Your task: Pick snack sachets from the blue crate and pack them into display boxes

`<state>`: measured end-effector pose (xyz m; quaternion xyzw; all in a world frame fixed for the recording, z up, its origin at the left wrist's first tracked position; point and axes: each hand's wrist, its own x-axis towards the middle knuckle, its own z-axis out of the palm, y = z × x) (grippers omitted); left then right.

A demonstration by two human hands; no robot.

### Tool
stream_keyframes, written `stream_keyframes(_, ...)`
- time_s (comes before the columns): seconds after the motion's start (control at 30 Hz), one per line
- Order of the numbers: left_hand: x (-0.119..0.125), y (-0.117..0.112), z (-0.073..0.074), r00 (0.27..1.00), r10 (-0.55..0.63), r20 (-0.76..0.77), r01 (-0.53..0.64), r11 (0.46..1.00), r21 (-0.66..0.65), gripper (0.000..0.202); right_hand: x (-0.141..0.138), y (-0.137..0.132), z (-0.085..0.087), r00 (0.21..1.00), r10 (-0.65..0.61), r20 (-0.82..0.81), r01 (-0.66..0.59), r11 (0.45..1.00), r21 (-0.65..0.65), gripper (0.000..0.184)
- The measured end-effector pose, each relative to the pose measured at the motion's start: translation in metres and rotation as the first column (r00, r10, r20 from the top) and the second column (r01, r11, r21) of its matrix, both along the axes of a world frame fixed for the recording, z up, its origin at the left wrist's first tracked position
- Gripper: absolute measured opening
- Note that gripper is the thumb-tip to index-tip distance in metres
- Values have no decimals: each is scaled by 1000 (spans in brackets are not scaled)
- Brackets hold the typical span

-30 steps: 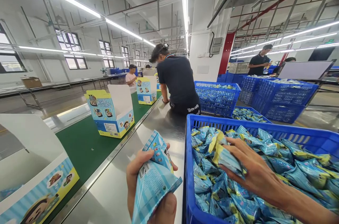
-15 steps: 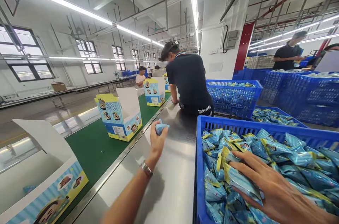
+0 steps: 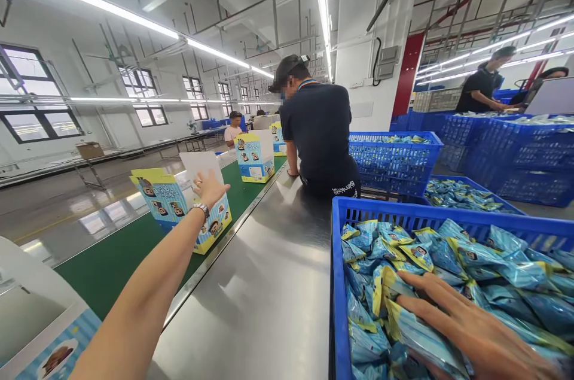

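1. White inside and blue-striped outside, the near box is cut off at left and below, partly behind the left forearm.
2. The second box stands upright on the green belt, white flap raised; the forearm hides part of its front.
3. The left hand reaches forward at its open top, fingers spread wide, nothing seen in them; whether they dip inside I cannot tell.
4. Past the steel table, in the blue crate, cut off at right, a bag lies among others, its long axis slanting down to the right, yellow end leftward.
5. The right hand, palm down, stretches its fingers over that bag; the thumb is hidden, so I cannot tell its grip.
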<state>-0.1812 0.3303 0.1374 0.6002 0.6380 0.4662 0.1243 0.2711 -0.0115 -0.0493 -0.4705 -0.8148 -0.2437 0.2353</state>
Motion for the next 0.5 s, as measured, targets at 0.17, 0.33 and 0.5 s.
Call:
stream_keyframes(0.17,89,-113,-49,766,-640,67,642,766,-27,41,-37,-11,57,995,63,-81,-53,992,115,33)
stream_keyframes(0.33,151,-247,-86,152,-941,303,985,171,36,83,-56,-22,77,986,151,-65,-141,979,145,34)
stream_keyframes(0.5,167,-290,-93,153,-845,513,933,295,208,69,-68,-28,77,986,164,17,-165,981,103,41)
